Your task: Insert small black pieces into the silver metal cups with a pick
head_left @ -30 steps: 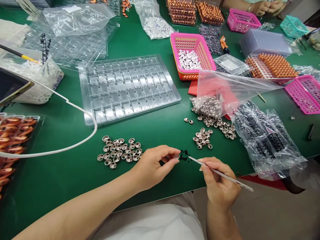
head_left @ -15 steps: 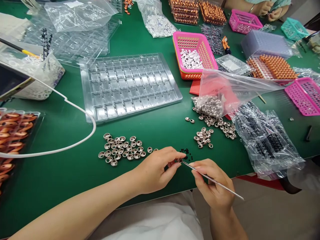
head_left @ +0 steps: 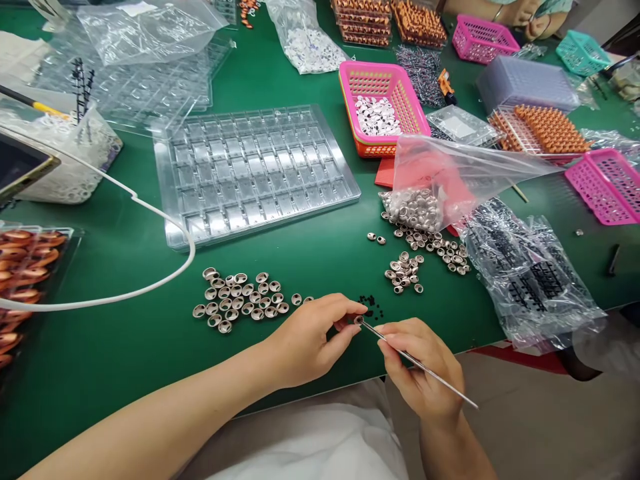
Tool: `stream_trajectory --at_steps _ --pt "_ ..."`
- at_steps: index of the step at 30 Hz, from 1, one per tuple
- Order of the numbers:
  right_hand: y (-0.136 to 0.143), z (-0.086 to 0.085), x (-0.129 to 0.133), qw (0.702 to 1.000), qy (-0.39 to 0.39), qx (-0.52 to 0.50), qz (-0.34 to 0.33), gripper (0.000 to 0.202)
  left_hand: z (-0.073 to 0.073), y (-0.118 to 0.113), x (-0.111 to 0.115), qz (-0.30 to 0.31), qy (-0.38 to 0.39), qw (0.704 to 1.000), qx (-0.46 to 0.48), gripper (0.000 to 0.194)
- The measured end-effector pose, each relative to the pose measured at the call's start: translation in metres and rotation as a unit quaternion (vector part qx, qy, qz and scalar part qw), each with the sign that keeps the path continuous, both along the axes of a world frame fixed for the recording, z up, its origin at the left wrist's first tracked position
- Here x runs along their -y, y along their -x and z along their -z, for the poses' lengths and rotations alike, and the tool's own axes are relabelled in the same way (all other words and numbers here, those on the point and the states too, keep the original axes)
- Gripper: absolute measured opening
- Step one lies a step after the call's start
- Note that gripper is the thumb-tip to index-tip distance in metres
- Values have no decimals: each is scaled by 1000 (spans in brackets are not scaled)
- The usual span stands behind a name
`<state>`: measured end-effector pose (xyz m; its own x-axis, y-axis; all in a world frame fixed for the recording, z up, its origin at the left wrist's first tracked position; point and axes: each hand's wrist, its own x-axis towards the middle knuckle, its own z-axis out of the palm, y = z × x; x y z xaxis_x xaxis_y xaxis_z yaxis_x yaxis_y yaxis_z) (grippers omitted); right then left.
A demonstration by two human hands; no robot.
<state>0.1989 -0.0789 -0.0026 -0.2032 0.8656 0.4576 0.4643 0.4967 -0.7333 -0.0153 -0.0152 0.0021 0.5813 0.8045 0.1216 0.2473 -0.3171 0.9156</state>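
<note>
Left hand (head_left: 310, 340) pinches 1 small metal cup (head_left: 358, 321); right hand (head_left: 417, 367) grips a thin metal pick (head_left: 425, 368), tip touching it, above the green counter (head_left: 125, 347).

Single head-worn view, looking forward and down (steeply), close over green table (head_left: 125, 347) edge

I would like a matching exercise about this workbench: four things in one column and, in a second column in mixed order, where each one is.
Things
1. small round metal cap
2. thin metal needle tool
3. clear plastic compartment tray
4. pink plastic basket with small white parts

Places
A. flat on the green mat, beyond the loose caps
B. in the fingertip grip of the left hand
C. behind the clear bag of metal caps
D. in the right hand, tip at the cap

Pairs: 1-B, 2-D, 3-A, 4-C
</note>
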Motion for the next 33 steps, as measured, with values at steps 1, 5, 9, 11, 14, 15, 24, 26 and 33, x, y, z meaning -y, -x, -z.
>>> stream_trajectory --at_steps 1,5,9,11,14,15,24,26,33 --pt "0 0 0 1000 -4 3 1 42 0 0 0 -3 3 1000 1 23" --pt "2 -1 0 1000 -16 9 5 40 2 1 -2 -14 20 1000 0 21" --pt "1 -2 1 1000 -17 7 6 40 2 1 -2 -23 32 999 -1 19" --pt "2 -3 1 1000 -22 10 8 40 2 0 -2 -23 39 999 3 18" --pt "3 -4 0 999 -36 24 10 39 1 0 -1 -25 49 998 13 19" --pt "3 -5 0 999 -40 29 11 38 1 0 -1 -26 53 998 18 19" --pt "3 -13 -4 994 -82 76 8 28 1 0 -2 -34 118 992 26 20" --pt "4 -15 -5 991 -93 91 15 26 0 0 -2 -37 131 991 21 20" --pt "5 -16 -5 990 -100 91 27 26 -3 0 -3 -37 150 988 8 20"
